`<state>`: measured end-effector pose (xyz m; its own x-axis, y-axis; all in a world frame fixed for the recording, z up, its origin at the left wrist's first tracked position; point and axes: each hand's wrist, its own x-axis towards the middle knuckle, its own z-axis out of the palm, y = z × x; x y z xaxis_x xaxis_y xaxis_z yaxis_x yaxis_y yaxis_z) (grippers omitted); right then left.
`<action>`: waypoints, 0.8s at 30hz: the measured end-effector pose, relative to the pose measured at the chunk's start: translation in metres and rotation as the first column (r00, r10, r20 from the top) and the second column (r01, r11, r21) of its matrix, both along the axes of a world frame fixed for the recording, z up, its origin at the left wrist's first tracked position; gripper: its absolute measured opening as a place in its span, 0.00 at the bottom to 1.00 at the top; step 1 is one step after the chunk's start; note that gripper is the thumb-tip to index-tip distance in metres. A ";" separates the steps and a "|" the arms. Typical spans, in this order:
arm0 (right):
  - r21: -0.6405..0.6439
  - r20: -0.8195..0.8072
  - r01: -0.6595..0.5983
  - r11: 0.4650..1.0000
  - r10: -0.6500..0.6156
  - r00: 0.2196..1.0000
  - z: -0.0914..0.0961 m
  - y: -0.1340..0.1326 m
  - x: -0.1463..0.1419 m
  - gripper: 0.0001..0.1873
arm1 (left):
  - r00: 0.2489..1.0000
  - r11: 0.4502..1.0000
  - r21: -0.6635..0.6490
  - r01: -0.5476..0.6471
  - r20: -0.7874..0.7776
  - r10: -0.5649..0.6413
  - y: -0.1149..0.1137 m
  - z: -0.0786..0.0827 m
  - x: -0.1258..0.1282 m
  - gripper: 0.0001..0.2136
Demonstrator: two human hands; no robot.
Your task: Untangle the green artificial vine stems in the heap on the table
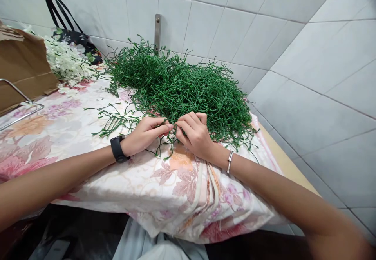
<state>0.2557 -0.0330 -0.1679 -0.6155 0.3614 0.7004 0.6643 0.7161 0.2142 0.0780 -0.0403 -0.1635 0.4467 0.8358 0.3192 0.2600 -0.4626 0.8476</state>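
Note:
A large heap of thin green artificial stems lies on the flowered tablecloth against the wall. In front of it my left hand is closed, thumb and forefinger pinching a green plastic stem. Close beside it, fingertips almost touching, my right hand is closed in a pinch on the same stem. Some stem ends hang below my fingers over the cloth. A few loose stems are spread to the left of my left hand. The exact grip point is partly hidden by my fingers.
At the left stand a brown cardboard box and a bent metal wire frame. White artificial flowers and a dark bag with black straps lie behind. A metal bracket is on the tiled wall. The table's front edge is near me.

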 end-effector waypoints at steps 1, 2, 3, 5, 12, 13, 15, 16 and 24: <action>0.016 0.005 0.021 1.000 -0.021 1.000 0.000 0.000 0.000 0.08 | 1.000 1.000 0.007 -0.002 -0.014 0.003 0.000 0.000 0.000 0.15; 0.025 0.008 0.038 0.999 -0.038 0.999 0.000 0.000 -0.001 0.09 | 1.000 1.000 0.017 -0.007 -0.026 0.008 -0.001 0.001 0.001 0.16; 0.028 0.007 0.049 0.998 -0.050 0.999 -0.001 0.000 -0.001 0.10 | 0.999 0.999 0.028 -0.016 -0.034 0.017 -0.002 0.001 0.001 0.16; 0.029 -0.003 0.056 0.998 -0.056 0.998 -0.001 0.001 -0.001 0.10 | 0.999 0.998 0.044 -0.039 -0.034 0.041 -0.002 0.002 0.003 0.16; 0.082 -0.034 0.080 0.993 -0.078 0.996 -0.003 0.001 -0.003 0.11 | 0.989 0.984 0.120 -0.129 -0.057 0.136 -0.006 -0.001 0.009 0.16; 0.088 -0.038 0.086 0.992 -0.083 0.996 -0.003 0.000 -0.004 0.11 | 0.986 0.978 0.158 -0.137 -0.073 0.150 -0.007 -0.001 0.010 0.16; 0.099 -0.055 0.088 0.991 -0.083 0.995 -0.004 -0.002 -0.006 0.11 | 0.977 0.953 0.264 -0.145 -0.115 0.181 -0.009 -0.003 0.012 0.16; 0.108 -0.065 0.084 0.991 -0.077 0.995 -0.005 -0.002 -0.006 0.11 | 0.970 0.936 0.321 -0.144 -0.141 0.198 -0.011 -0.003 0.013 0.16; -0.084 -0.252 0.270 0.959 -0.282 0.926 -0.002 0.024 0.018 0.15 | 0.957 0.856 0.488 -0.171 -0.125 0.263 -0.018 -0.002 -0.004 0.13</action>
